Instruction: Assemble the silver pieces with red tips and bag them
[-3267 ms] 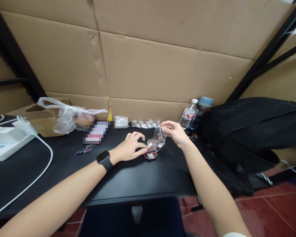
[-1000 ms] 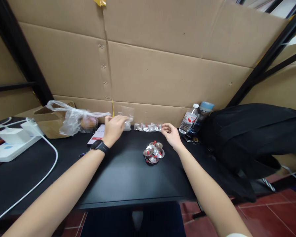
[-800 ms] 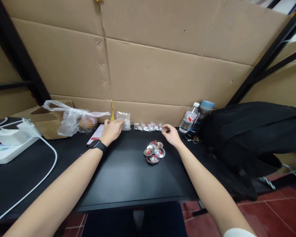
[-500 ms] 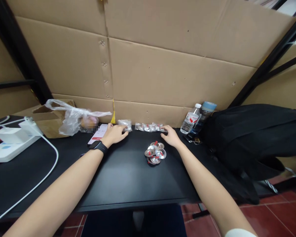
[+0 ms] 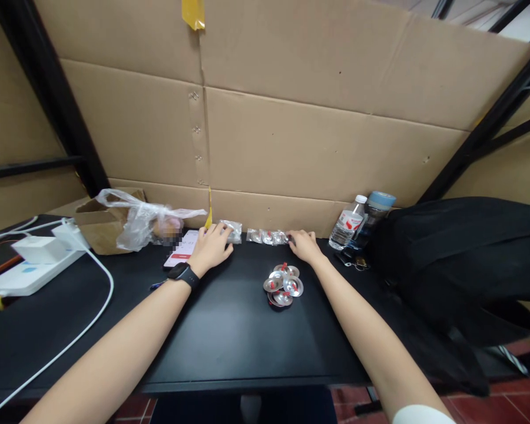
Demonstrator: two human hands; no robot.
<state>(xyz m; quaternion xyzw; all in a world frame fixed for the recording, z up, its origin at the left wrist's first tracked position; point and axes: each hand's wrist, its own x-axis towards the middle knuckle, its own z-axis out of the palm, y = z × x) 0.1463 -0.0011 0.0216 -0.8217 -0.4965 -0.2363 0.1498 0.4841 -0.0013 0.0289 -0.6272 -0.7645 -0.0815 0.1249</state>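
My left hand (image 5: 212, 244) rests palm-down near the back of the table, fingers apart, its fingertips at a clear plastic packet (image 5: 234, 232). A dark watch band sits on that wrist. To the right lies a row of small clear packets (image 5: 267, 237) with shiny silver and red pieces inside. My right hand (image 5: 305, 246) lies at the right end of this row, thumb and fingers apart, fingertips touching the last packet. Nearer to me, between the forearms, is a loose pile of round, domed silver metal discs (image 5: 284, 285) with red bits at their centres.
A phone (image 5: 182, 249) lies beside my left wrist. Further left are a plastic bag (image 5: 136, 227), a cardboard box (image 5: 101, 229) and a white power strip (image 5: 35, 277) with a cable. Two bottles (image 5: 347, 224), keys (image 5: 359, 263) and a black backpack (image 5: 463, 265) stand right. Cardboard (image 5: 291, 153) walls the back.
The camera view has tilted up slightly, so everything sits lower. My left fingers have spread further over the left packet. My right hand is drawn in against the row's right end.
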